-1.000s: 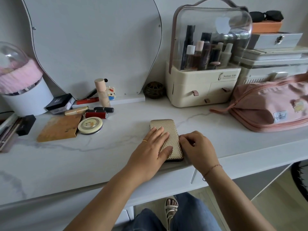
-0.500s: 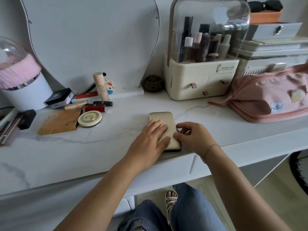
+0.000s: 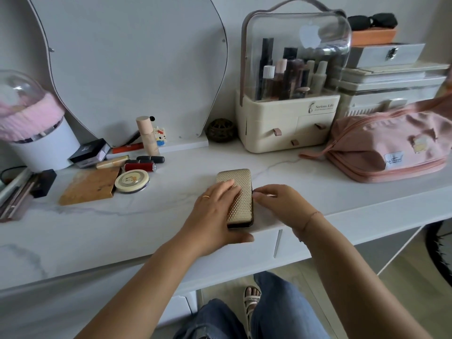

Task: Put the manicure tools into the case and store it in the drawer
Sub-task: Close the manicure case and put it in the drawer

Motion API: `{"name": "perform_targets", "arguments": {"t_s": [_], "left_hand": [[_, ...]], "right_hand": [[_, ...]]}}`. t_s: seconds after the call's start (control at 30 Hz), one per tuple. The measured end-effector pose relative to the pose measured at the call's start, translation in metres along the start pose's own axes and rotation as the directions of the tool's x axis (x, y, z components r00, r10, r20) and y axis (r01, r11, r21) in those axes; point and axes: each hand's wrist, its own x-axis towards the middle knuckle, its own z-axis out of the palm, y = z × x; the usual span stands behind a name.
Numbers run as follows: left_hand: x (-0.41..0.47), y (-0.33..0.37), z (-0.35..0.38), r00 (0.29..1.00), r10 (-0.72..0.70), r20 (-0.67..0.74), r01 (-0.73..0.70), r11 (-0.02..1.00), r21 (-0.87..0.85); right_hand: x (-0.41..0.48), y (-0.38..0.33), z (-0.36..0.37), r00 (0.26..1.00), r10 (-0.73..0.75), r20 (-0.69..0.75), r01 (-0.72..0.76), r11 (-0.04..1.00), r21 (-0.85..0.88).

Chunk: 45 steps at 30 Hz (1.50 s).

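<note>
The gold case (image 3: pixel 238 184) lies shut in the middle of the frame, on the white counter (image 3: pixel 146 231), close to the front edge. The left hand (image 3: pixel 215 214) lies flat on top of the case with its fingers straight. The right hand (image 3: pixel 277 204) is just beside the case. Its fingers are curled and the tips touch the right edge of the case, but I cannot tell if they pinch anything. A pink bag (image 3: pixel 391 148) sits at the right of the frame. A makeup box (image 3: pixel 286 123) stands behind the case, well apart. A round tin (image 3: pixel 132 181) lies to the left.
</note>
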Motion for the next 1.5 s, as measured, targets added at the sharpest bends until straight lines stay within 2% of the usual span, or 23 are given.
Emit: {"name": "perform_targets", "arguments": {"t_s": [0.1, 0.2, 0.27, 0.47, 0.53, 0.67, 0.87, 1.03, 1.13, 1.27, 1.37, 1.5], "left_hand": [[-0.004, -0.001, 0.004, 0.99, 0.088, -0.113, -0.089, 0.996, -0.008], [-0.01, -0.008, 0.002, 0.987, 0.059, -0.152, -0.082, 0.986, -0.148], [-0.013, -0.012, -0.002, 0.982, 0.029, -0.184, -0.067, 0.977, -0.203], [-0.024, -0.026, -0.01, 0.909, -0.044, -0.415, -0.016, 0.99, -0.141], [-0.026, -0.028, -0.014, 0.901, -0.118, -0.417, 0.037, 0.98, -0.197], [-0.028, -0.027, -0.019, 0.897, -0.216, -0.385, 0.122, 0.959, -0.255], [-0.027, -0.023, -0.019, 0.881, -0.234, -0.411, 0.145, 0.961, -0.236], [-0.028, -0.024, -0.023, 0.933, -0.189, -0.306, 0.087, 0.944, -0.319], [-0.028, -0.023, -0.028, 0.933, -0.266, -0.243, 0.15, 0.9, -0.409], [-0.021, -0.023, -0.037, 0.896, -0.411, -0.166, 0.271, 0.805, -0.528], [-0.015, -0.026, -0.043, 0.85, -0.494, -0.183, 0.286, 0.724, -0.627], [-0.009, -0.035, -0.051, 0.725, -0.649, -0.23, 0.384, 0.659, -0.646]], "right_hand": [[-0.005, -0.002, -0.007, 0.993, 0.051, 0.111, -0.074, 0.973, 0.217], [-0.007, -0.001, -0.01, 0.98, 0.053, 0.193, -0.139, 0.873, 0.467], [-0.009, -0.002, -0.012, 0.973, 0.047, 0.227, -0.168, 0.817, 0.552], [-0.009, 0.004, -0.013, 0.984, 0.136, 0.116, -0.176, 0.626, 0.76], [-0.009, 0.006, -0.01, 0.982, 0.142, 0.121, -0.184, 0.615, 0.767], [-0.006, -0.002, 0.003, 0.983, 0.124, 0.136, -0.184, 0.663, 0.726], [-0.001, -0.02, 0.033, 0.981, 0.069, 0.183, -0.178, 0.697, 0.694], [0.004, -0.027, 0.05, 0.987, 0.05, 0.154, -0.149, 0.655, 0.741], [0.007, -0.027, 0.052, 0.992, 0.039, 0.12, -0.116, 0.663, 0.739], [0.009, -0.027, 0.051, 0.994, 0.056, 0.089, -0.103, 0.678, 0.727], [0.009, -0.028, 0.051, 0.995, 0.042, 0.095, -0.098, 0.684, 0.723], [0.011, -0.024, 0.05, 0.996, 0.053, 0.066, -0.082, 0.798, 0.597]]}}
